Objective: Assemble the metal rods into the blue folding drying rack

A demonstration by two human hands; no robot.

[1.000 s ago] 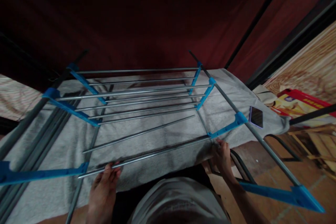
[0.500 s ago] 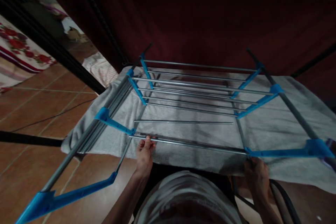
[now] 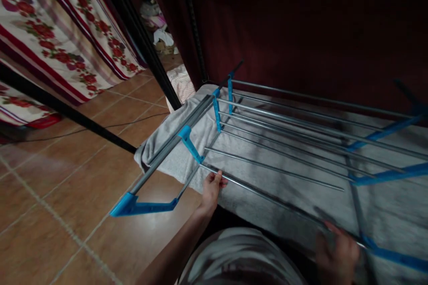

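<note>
A rack frame of grey tubes and blue plastic brackets stands over a grey cloth. My left hand (image 3: pixel 213 187) is closed, pinching the near metal rod (image 3: pixel 257 193) close to its left end. That end meets a blue bracket (image 3: pixel 191 144). My right hand (image 3: pixel 337 249) is smeared by motion beside the rod's right part, near another blue bracket (image 3: pixel 397 258); its grip cannot be made out. Behind the near rod lies a shorter loose-ended rod (image 3: pixel 274 168). Farther back, several rods run between the blue brackets.
The grey cloth (image 3: pixel 174 160) covers the surface under the rack. Several loose tubes (image 3: pixel 187 124) lie along the left side. A dark red curtain (image 3: pixel 301 31) hangs behind, black poles (image 3: pixel 147 44) stand left, and a thin cable (image 3: pixel 100 127) crosses the tiled floor (image 3: pixel 40 182).
The view has swung left, so the rack appears farther right. My right hand has shifted from the right bracket leftward along the rod. My left hand still grips the rod.
</note>
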